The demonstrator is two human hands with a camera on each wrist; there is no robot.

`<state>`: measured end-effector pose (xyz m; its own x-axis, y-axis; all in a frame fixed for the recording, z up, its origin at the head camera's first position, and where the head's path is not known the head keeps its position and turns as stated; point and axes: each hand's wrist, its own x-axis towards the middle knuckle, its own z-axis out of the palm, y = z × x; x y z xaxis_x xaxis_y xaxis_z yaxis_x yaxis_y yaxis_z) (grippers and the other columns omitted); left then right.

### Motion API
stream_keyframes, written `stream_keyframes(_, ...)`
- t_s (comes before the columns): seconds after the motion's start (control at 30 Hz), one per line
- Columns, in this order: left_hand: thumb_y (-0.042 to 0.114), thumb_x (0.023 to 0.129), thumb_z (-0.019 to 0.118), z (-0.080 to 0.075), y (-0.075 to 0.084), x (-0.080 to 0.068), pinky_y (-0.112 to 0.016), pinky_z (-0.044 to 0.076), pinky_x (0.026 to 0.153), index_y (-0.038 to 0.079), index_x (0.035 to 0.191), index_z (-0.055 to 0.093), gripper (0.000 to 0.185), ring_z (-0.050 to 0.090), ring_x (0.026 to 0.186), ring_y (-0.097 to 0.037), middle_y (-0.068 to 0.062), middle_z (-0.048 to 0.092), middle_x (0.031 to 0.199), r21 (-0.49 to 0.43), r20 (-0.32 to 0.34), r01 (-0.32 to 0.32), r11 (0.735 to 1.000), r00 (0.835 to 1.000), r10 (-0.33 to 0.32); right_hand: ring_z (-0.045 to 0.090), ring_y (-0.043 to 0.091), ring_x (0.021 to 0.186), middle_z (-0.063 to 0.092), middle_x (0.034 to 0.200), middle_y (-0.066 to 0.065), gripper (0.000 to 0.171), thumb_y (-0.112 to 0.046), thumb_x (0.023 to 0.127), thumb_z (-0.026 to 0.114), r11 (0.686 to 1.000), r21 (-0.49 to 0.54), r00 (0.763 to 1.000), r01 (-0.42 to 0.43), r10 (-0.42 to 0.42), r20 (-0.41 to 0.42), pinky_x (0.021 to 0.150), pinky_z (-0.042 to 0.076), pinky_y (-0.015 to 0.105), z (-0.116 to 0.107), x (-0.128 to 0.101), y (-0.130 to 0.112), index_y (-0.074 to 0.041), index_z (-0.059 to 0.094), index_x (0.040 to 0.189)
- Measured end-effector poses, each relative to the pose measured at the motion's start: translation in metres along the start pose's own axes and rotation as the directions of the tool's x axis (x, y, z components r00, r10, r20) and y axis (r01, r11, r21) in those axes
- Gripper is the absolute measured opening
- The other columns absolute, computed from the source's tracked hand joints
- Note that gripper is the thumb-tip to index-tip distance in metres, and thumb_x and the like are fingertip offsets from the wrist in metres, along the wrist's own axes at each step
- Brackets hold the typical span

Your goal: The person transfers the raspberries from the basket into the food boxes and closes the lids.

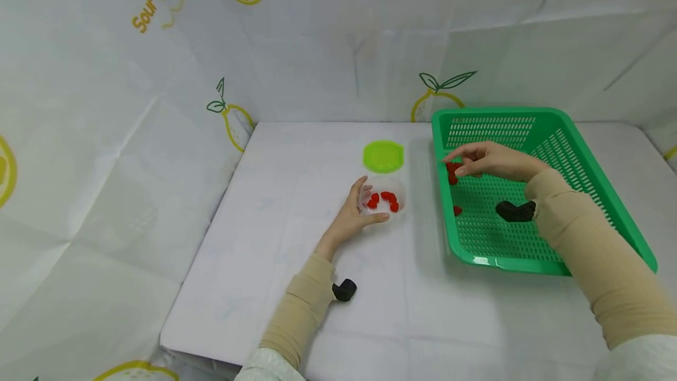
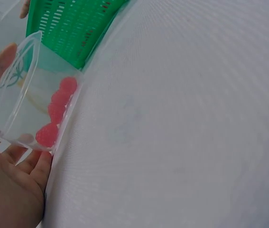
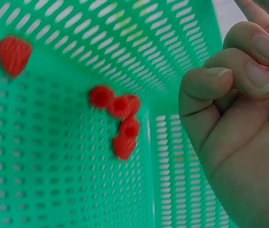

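Observation:
My left hand (image 1: 349,216) holds a small clear plastic container (image 1: 384,183), its thumb and fingers spread round opposite sides. Several red raspberries (image 2: 57,111) lie on the container's bottom, as the left wrist view shows. Above the left part of a green basket (image 1: 510,266) hovers my right hand (image 1: 492,160), index finger stretched out and thumb apart from it. The other three fingers are loosely curled, and nothing shows in that hand. Below it, a cluster of raspberries (image 3: 125,105) sits near the basket's corner, while a single raspberry (image 3: 14,55) lies apart from them.
A bright green lid (image 1: 383,156) lies on the white table (image 1: 296,193) just behind the clear container. The basket's raised, slotted walls stand to the right. Cloth printed with lemons (image 1: 328,52) hangs behind the table and along its left side.

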<state>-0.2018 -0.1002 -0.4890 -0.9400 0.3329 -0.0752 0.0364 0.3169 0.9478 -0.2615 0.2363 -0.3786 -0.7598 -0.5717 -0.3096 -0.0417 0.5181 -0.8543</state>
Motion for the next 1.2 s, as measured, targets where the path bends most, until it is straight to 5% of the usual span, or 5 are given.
stream_keyframes(0.27, 0.04, 0.073, 0.077, 0.0, 0.0, 0.001, -0.045, 0.026, 0.114, 0.043, 0.144, 0.013, 0.096, 0.031, 0.137, -0.011, 0.01, 0.035, 0.145, -0.008, 0.002, 0.01, 1.0, 1.0, -0.01, 0.044, 0.011, 0.085, 0.051, 0.094, -0.002, 0.043, -0.02, 0.092, 0.057, 0.997, 0.041, 0.995, -0.068, 0.065, 0.08, 0.069, 0.038, 0.036, -0.004, -0.006, 0.024, -0.004, 0.047, 0.131)
stream_keyframes(0.4, 0.04, 0.073, 0.077, 0.0, 0.0, 0.001, -0.046, 0.026, 0.114, 0.043, 0.144, 0.014, 0.096, 0.031, 0.136, -0.012, 0.01, 0.035, 0.145, -0.01, 0.001, 0.011, 1.0, 1.0, -0.011, 0.043, 0.014, 0.111, 0.046, 0.135, 0.007, 0.046, -0.025, 0.092, 0.057, 0.994, -0.019, 0.989, -0.111, 0.112, 0.091, 0.079, 0.042, 0.036, -0.005, -0.004, 0.033, -0.006, 0.047, 0.132)
stream_keyframes(0.63, 0.038, 0.073, 0.077, 0.0, 0.001, 0.0, -0.044, 0.027, 0.114, 0.042, 0.144, 0.014, 0.096, 0.032, 0.136, -0.011, 0.01, 0.036, 0.145, -0.009, -0.006, 0.008, 1.0, 1.0, -0.008, 0.026, 0.042, 0.135, 0.031, 0.147, 0.02, 0.045, -0.03, 0.092, 0.057, 0.985, -0.101, 0.974, -0.139, 0.154, 0.167, 0.098, 0.039, 0.051, -0.001, 0.003, 0.042, -0.007, 0.049, 0.13)
stream_keyframes(0.8, 0.037, 0.073, 0.077, 0.001, 0.001, -0.001, -0.043, 0.027, 0.113, 0.037, 0.146, 0.013, 0.097, 0.033, 0.136, -0.011, 0.009, 0.036, 0.145, -0.008, -0.006, 0.005, 1.0, 1.0, -0.005, 0.043, 0.024, 0.109, 0.043, 0.131, 0.016, 0.042, -0.031, 0.09, 0.06, 0.976, -0.147, 0.967, -0.162, 0.186, 0.171, 0.083, 0.042, 0.034, 0.003, 0.006, 0.044, -0.008, 0.054, 0.125)
stream_keyframes(1.2, 0.037, 0.073, 0.078, 0.001, 0.002, -0.001, -0.043, 0.027, 0.114, 0.043, 0.143, 0.014, 0.095, 0.033, 0.136, -0.01, 0.01, 0.035, 0.145, -0.019, -0.013, 0.014, 1.0, 1.0, -0.014, 0.039, 0.007, 0.058, 0.047, 0.065, -0.004, 0.04, -0.022, 0.086, 0.065, 0.969, -0.137, 0.941, -0.204, 0.232, 0.245, 0.058, 0.041, 0.024, 0.014, 0.014, 0.046, -0.003, 0.054, 0.121)
